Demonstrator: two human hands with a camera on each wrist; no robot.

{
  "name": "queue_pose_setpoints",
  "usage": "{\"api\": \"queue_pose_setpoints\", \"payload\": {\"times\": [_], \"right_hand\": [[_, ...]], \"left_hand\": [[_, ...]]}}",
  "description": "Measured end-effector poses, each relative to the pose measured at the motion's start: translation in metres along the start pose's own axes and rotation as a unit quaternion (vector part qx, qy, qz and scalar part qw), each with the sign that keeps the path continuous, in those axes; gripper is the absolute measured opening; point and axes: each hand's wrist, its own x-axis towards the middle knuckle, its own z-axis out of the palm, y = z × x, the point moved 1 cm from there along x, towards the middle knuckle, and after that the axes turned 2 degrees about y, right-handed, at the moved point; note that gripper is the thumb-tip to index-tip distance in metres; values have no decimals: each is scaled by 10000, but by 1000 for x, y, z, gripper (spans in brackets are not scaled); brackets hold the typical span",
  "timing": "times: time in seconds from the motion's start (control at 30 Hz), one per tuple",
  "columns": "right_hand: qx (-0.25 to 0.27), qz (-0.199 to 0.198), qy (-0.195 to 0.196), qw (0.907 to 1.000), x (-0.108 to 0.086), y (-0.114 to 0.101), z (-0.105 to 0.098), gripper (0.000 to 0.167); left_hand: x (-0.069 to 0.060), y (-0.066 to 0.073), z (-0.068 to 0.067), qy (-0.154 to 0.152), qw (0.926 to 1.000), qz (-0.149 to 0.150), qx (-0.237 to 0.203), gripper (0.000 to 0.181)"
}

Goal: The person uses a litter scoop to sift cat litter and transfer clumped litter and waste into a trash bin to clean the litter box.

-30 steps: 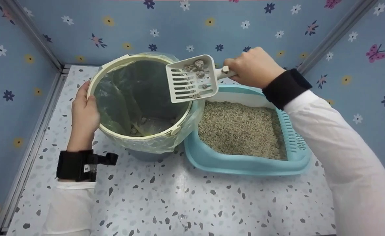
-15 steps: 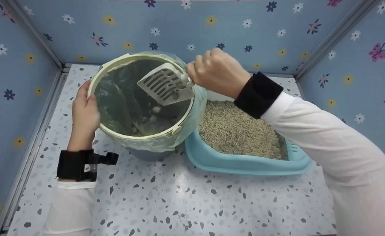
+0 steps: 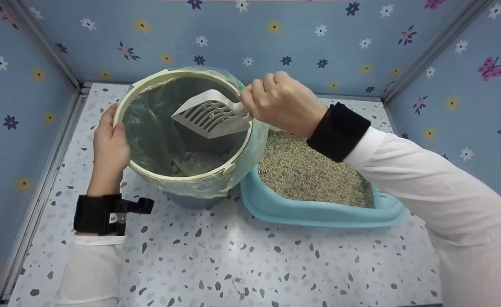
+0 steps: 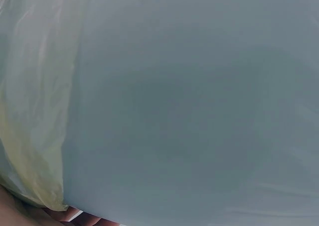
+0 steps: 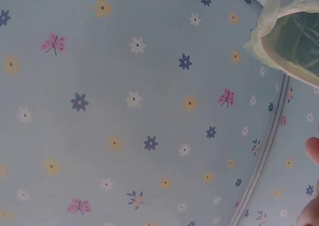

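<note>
In the head view, my right hand (image 3: 282, 99) grips the handle of a white slotted litter scoop (image 3: 209, 111). The scoop's blade is tipped down over the mouth of a trash bin (image 3: 124, 96) with a cream rim, and no clumps show on it. A thin yellow-green liner bag (image 3: 250, 149) folds over the rim, and grey clumps (image 3: 190, 160) lie at the bottom inside. My left hand (image 3: 110, 145) holds the bin's left side, thumb at the rim. The left wrist view is mostly filled by the bin's wall (image 4: 184, 116), with fingers (image 4: 84, 218) at the lower edge.
A light-blue litter box (image 3: 318, 214) filled with grainy tan litter (image 3: 314, 170) stands right against the bin. My right forearm passes over its right side. Blue flowered panels (image 3: 259, 42) enclose the speckled white tabletop (image 3: 199, 256) at the back and both sides.
My right hand has moved left and tilted the scoop down over the bin. The clumps on the scoop have dropped into the lined bin. The left hand stays in place.
</note>
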Motion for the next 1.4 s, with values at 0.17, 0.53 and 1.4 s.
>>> {"api": "queue_pose_setpoints", "payload": {"times": [0.17, 0.53, 1.4], "right_hand": [[383, 327, -373, 9980, -12, 3, 4, 22], [2084, 1978, -283, 9574, -57, 7, 28, 37], [2719, 3525, -1497, 8829, -192, -40, 80, 21]], "left_hand": [[-1, 1, 0, -19, 10000, 27, -18, 49], [-2, 2, 0, -33, 10000, -31, -22, 49], [-2, 0, -1, -113, 9999, 4, 7, 49]]}}
